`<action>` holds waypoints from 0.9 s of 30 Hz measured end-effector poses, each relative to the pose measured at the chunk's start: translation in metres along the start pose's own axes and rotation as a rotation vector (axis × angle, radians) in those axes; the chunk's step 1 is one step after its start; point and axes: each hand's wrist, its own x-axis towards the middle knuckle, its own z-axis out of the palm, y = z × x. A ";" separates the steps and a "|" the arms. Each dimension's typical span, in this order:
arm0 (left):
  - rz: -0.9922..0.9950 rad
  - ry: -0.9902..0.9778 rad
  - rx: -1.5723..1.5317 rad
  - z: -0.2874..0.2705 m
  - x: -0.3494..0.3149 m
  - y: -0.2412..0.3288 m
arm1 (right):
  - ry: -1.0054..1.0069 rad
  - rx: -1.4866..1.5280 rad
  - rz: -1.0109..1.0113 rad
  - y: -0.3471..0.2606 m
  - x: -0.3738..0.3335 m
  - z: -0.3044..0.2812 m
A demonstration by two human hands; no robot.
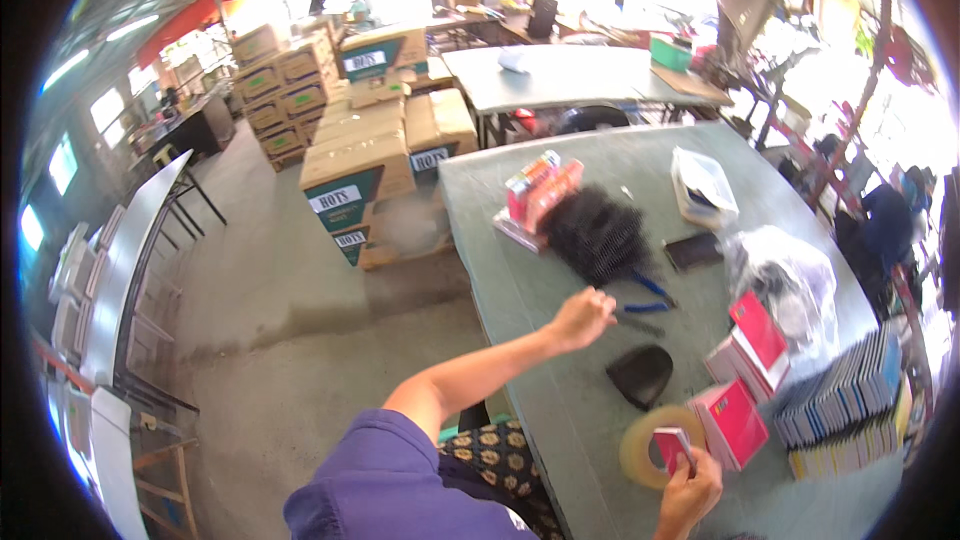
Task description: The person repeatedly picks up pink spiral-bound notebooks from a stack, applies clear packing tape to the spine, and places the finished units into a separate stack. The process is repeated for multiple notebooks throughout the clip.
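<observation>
My left hand [584, 319] is closed above the grey table, its fingers pinched together. Whatever it may hold is too blurred to make out. Beside it lie blue-handled pliers [650, 306] and a heap of black mesh-like material [598, 233]. Held in my right hand [691, 492] is a small red-and-white packet [670, 443], over a wide roll of clear tape [634, 448]. Red-and-white boxes [731, 423] stand just right of that hand. A black rounded pouch-like object [639, 376] rests between my two hands.
Blue-edged packs [842, 390] stand in rows at the table's right. Farther back are a clear plastic bag [790, 280], a dark phone-like slab [693, 251], a white tub [703, 187] and red cartons [543, 190]. Stacked cardboard boxes [365, 170] adjoin the table's far left.
</observation>
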 end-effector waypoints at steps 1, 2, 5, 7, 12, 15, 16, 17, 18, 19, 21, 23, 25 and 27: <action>-0.010 0.022 0.038 0.007 -0.010 -0.004 | -0.014 -0.034 -0.021 -0.001 -0.001 0.006; 0.022 0.081 0.066 0.014 -0.017 -0.004 | -0.020 -0.081 -0.033 0.002 -0.002 0.008; 0.034 0.145 -0.023 0.020 -0.027 -0.003 | -0.052 0.049 0.044 0.003 -0.005 0.006; -0.086 0.075 -0.317 0.015 -0.027 0.004 | -0.062 0.073 0.075 -0.001 -0.004 -0.001; -0.035 -0.022 -0.836 -0.066 0.007 0.059 | -0.056 0.024 0.044 -0.010 -0.001 -0.003; -0.021 -0.046 -1.204 -0.083 0.017 0.072 | -0.013 0.064 0.009 -0.009 0.000 -0.001; 0.001 -0.074 -1.368 -0.084 0.022 0.081 | 0.020 0.113 -0.004 0.000 0.002 0.006; 0.048 -0.003 -1.378 -0.088 0.025 0.080 | 0.060 0.155 -0.011 0.006 0.001 0.013; 0.066 -0.044 -1.603 -0.079 0.026 0.082 | 0.030 0.142 0.034 0.011 0.000 0.014; -0.019 -0.186 -1.590 -0.093 0.020 0.086 | -0.008 0.134 0.096 0.013 0.006 0.014; -0.202 -0.291 -1.296 -0.092 0.000 0.094 | -0.071 0.156 0.099 0.003 0.015 0.013; -0.143 -0.355 -1.021 -0.081 -0.021 0.099 | -0.115 0.110 0.151 -0.015 0.018 0.014; -0.040 -0.395 -0.925 -0.065 -0.032 0.111 | -0.074 0.087 0.139 -0.018 0.018 0.013; 0.148 -0.358 -0.838 -0.043 -0.038 0.113 | -0.039 0.088 0.118 -0.014 0.018 0.014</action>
